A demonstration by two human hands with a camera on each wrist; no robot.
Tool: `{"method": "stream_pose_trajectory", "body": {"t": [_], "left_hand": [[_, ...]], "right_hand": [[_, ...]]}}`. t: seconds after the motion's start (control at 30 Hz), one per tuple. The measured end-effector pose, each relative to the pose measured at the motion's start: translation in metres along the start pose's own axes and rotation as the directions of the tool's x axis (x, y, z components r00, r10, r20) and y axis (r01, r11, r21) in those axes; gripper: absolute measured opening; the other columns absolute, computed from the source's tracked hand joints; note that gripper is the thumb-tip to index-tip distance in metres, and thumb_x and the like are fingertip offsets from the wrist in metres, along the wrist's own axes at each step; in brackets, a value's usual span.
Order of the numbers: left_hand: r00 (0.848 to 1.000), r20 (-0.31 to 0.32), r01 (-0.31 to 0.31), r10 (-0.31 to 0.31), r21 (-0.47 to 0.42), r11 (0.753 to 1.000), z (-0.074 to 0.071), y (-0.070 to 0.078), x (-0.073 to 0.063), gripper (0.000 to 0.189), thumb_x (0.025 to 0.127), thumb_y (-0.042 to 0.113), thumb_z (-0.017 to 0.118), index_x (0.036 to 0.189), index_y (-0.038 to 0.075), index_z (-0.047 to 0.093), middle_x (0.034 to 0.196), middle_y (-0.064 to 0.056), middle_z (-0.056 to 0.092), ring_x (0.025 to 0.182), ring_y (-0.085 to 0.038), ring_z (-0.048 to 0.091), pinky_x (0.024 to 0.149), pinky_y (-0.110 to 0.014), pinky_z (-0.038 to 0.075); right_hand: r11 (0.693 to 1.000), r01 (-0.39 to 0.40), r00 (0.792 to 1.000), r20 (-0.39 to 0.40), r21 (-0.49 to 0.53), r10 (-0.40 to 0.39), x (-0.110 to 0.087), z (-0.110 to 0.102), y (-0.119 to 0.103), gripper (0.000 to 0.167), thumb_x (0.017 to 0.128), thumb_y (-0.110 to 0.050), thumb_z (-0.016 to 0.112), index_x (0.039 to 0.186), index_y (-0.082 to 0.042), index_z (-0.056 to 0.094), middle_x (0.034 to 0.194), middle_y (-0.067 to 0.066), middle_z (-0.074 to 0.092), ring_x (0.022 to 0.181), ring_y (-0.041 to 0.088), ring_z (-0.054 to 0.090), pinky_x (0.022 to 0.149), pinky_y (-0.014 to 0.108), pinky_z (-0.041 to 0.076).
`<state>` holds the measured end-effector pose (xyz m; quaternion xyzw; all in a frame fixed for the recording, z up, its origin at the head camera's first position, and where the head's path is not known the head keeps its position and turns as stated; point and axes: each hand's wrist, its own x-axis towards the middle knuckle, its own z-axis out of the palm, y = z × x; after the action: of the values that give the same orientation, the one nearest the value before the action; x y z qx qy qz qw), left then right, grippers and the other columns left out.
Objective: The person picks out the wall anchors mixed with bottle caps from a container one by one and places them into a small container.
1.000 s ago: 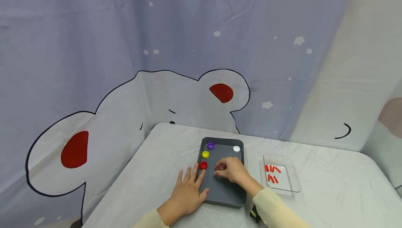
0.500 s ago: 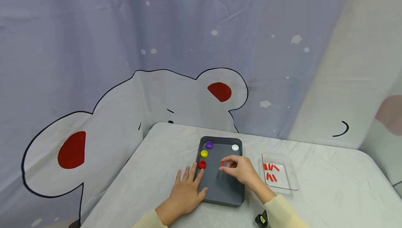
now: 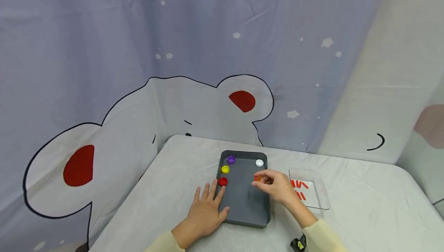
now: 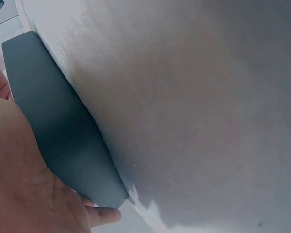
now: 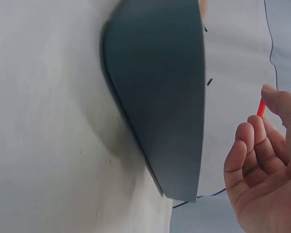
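My right hand (image 3: pixel 277 186) pinches a small red stick (image 5: pixel 261 107) between thumb and fingertips, over the right side of a dark grey tray (image 3: pixel 243 209). The stick is partly hidden by the fingers in the head view. My left hand (image 3: pixel 205 213) lies with spread, straight fingers against the tray's left edge. Inside the tray, a purple round cap (image 3: pixel 231 160), a yellow one and a red cap (image 3: pixel 223 182) line the left side. A white cap (image 3: pixel 259 163) sits at the far right corner.
To the right of the tray stands a clear plastic box (image 3: pixel 320 190) with several red sticks (image 3: pixel 299 184) in it. A black object (image 3: pixel 298 243) shows near my right sleeve. A printed curtain (image 3: pixel 194 109) hangs behind the white-covered table (image 3: pixel 364 205).
My right hand, pinching the red stick, has moved right across the tray, away from the red cap and towards the clear box. The left hand has kept its place at the tray.
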<state>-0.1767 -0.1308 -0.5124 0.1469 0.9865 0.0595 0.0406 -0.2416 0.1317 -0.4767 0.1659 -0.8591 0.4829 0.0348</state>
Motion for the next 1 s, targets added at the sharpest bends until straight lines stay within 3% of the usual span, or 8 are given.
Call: {"method": "stream_pose_trajectory", "body": {"t": [0.2, 0.6, 0.83, 1.0], "left_hand": [[1.0, 0.011, -0.006, 0.006, -0.015, 1.0, -0.003, 0.0, -0.003, 0.069, 0.103, 0.058, 0.037, 0.16, 0.018, 0.034, 0.169, -0.014, 0.015, 0.152, -0.041, 0.023, 0.119, -0.065, 0.012], [1.0, -0.01, -0.009, 0.008, -0.027, 1.0, 0.001, -0.001, -0.001, 0.069, 0.104, 0.056, 0.039, 0.159, 0.015, 0.036, 0.168, -0.017, 0.016, 0.151, -0.043, 0.023, 0.118, -0.065, 0.011], [1.0, -0.002, -0.008, 0.008, -0.029, 1.0, -0.002, 0.002, -0.002, 0.068, 0.104, 0.056, 0.036, 0.16, 0.016, 0.033, 0.168, -0.017, 0.015, 0.151, -0.041, 0.023, 0.119, -0.064, 0.011], [1.0, -0.011, -0.018, 0.018, -0.029, 0.999, -0.001, 0.001, 0.0, 0.068, 0.104, 0.056, 0.037, 0.159, 0.016, 0.035, 0.168, -0.018, 0.016, 0.151, -0.043, 0.024, 0.119, -0.065, 0.012]], "right_hand": [[0.998, -0.053, 0.999, -0.012, -0.017, 0.053, -0.007, -0.011, 0.002, 0.03, 0.081, -0.026, 0.087, 0.104, -0.009, 0.077, 0.075, -0.006, 0.063, 0.067, 0.007, 0.057, 0.061, 0.022, 0.047], [0.997, -0.069, 0.996, -0.062, -0.045, 0.066, -0.019, -0.043, 0.01, 0.033, 0.082, -0.026, 0.086, 0.106, -0.006, 0.076, 0.075, -0.003, 0.065, 0.067, 0.007, 0.058, 0.059, 0.022, 0.046], [0.989, -0.149, 0.987, -0.056, -0.001, 0.149, -0.031, -0.07, 0.023, 0.037, 0.084, -0.028, 0.084, 0.113, -0.006, 0.074, 0.077, 0.0, 0.066, 0.056, 0.013, 0.056, 0.05, 0.026, 0.046], [0.986, -0.164, 0.984, -0.075, -0.028, 0.162, -0.041, -0.089, 0.03, 0.043, 0.086, -0.033, 0.082, 0.117, -0.005, 0.073, 0.082, 0.0, 0.067, 0.066, 0.011, 0.059, 0.059, 0.026, 0.048]]}}
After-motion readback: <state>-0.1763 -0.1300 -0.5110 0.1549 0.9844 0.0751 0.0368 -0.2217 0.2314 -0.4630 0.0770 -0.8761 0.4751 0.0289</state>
